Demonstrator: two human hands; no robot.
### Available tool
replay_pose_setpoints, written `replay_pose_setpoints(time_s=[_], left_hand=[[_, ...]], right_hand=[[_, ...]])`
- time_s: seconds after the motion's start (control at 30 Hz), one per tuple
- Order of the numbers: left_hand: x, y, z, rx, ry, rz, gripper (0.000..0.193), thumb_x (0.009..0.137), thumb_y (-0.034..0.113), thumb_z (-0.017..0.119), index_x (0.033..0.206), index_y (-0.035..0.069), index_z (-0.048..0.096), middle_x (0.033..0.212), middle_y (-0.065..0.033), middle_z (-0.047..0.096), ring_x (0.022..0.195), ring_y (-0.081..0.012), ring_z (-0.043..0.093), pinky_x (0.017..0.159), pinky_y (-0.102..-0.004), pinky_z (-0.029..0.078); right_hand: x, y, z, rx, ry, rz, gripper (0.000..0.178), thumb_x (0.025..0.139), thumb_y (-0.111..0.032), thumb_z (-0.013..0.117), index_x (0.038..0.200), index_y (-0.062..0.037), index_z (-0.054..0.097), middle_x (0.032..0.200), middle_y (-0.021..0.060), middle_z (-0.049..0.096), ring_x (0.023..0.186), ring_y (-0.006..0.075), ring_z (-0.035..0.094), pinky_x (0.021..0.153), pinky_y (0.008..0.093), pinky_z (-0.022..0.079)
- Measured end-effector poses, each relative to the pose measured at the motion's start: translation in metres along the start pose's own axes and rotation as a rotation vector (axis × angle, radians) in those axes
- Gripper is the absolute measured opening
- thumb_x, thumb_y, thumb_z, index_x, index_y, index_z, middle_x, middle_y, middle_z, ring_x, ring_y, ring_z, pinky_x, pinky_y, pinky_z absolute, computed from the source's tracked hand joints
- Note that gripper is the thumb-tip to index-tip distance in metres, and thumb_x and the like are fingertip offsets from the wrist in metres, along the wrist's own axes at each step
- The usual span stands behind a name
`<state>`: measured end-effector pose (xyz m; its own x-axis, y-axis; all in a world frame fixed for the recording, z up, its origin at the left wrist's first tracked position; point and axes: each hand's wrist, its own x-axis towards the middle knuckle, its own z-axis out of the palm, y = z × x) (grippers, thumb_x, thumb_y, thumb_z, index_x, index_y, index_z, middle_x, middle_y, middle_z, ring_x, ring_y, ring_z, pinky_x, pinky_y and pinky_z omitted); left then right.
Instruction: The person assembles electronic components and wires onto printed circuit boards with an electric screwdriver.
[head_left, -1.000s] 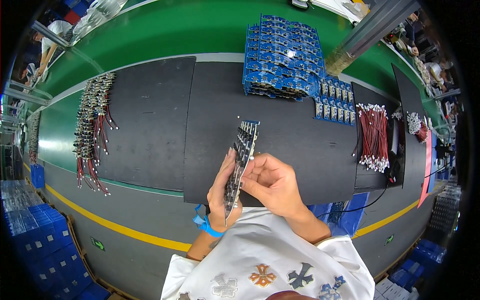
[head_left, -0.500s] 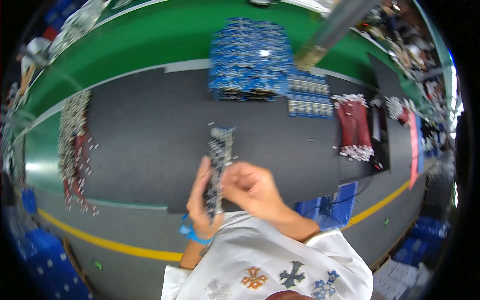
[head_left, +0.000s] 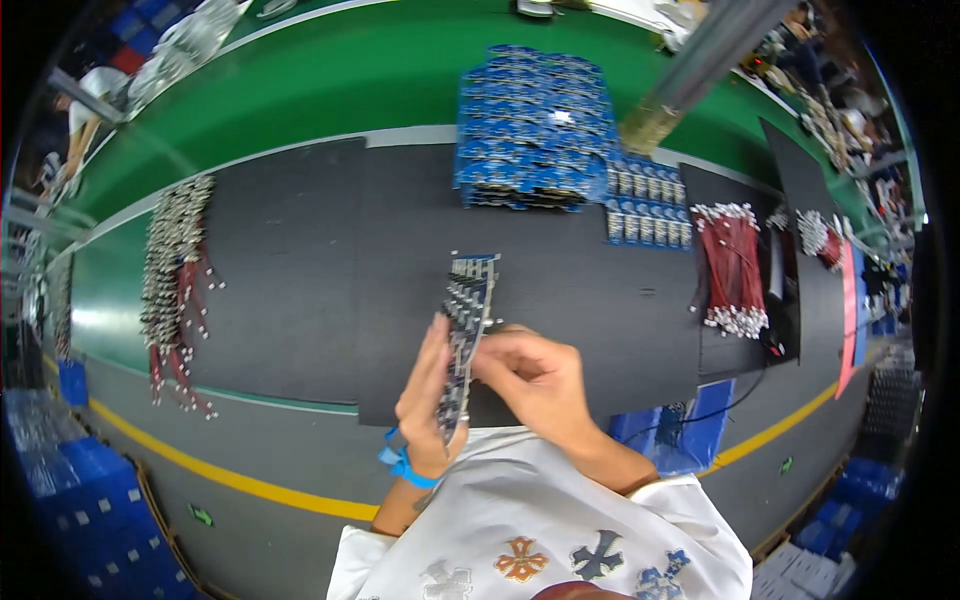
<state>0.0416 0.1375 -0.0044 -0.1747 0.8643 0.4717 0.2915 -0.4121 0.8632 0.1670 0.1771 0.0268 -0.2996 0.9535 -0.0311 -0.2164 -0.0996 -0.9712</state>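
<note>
My left hand [head_left: 425, 400] holds a long narrow blue circuit board strip [head_left: 463, 330] upright on its edge, just above the black mat [head_left: 300, 270]. My right hand [head_left: 535, 380] pinches the strip's side near its middle with the fingertips. Small white and dark parts line the strip. A blue band circles my left wrist [head_left: 402, 466].
A large stack of blue circuit boards [head_left: 530, 125] lies at the far edge of the mat, with smaller blue panels [head_left: 648, 208] beside it. Red wire bundles [head_left: 733, 268] lie to the right. Rows of finished wired parts [head_left: 172, 280] lie at the left. Blue crates [head_left: 60, 490] stand at lower left.
The view has shifted slightly. Both hands keep their hold on the strip; my right fingers have moved a little along its side.
</note>
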Motion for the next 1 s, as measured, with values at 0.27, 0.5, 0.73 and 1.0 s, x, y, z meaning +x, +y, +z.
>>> replay_pose_setpoints(time_s=[0.27,0.5,0.73,1.0], left_hand=[[-0.001,0.002,0.003,0.074,0.086,-0.013,0.036,0.083,-0.005,0.044,0.118,-0.01,0.046,0.119,-0.0255,0.05,0.108,-0.0332,0.053,0.091,-0.0379,0.042],[0.002,0.0,0.0,0.086,0.049,0.057,0.036,0.082,-0.005,0.044,0.118,-0.009,0.046,0.121,-0.0272,0.048,0.111,-0.0373,0.05,0.092,-0.0407,0.041],[0.002,0.0,-0.001,0.09,0.044,0.036,0.036,0.082,-0.006,0.043,0.118,-0.008,0.047,0.121,-0.0275,0.048,0.111,-0.0383,0.05,0.093,-0.0416,0.04],[0.003,-0.001,-0.001,0.055,0.026,0.013,0.043,0.073,-0.01,0.051,0.117,-0.008,0.048,0.121,-0.0289,0.047,0.115,-0.0431,0.044,0.097,-0.0511,0.032]], right_hand=[[-0.002,-0.022,0.009,0.387,-0.136,0.088,0.019,0.08,0.006,0.059,0.099,0.0047,0.055,0.091,0.0071,0.06,0.083,0.0105,0.058,0.075,0.0232,0.049],[0.0,-0.024,0.001,0.492,-0.215,0.253,0.018,0.081,0.003,0.059,0.099,0.0028,0.054,0.091,0.0074,0.061,0.084,0.0105,0.058,0.074,0.0228,0.049],[0.003,-0.022,0.005,0.447,-0.175,0.168,0.017,0.082,0.004,0.059,0.098,0.0031,0.054,0.09,0.0077,0.061,0.084,0.0117,0.059,0.075,0.0235,0.049],[0.005,-0.022,0.001,0.441,-0.167,0.173,0.016,0.081,0.004,0.06,0.096,0.0037,0.054,0.089,0.0077,0.061,0.084,0.0116,0.059,0.075,0.0228,0.049]])
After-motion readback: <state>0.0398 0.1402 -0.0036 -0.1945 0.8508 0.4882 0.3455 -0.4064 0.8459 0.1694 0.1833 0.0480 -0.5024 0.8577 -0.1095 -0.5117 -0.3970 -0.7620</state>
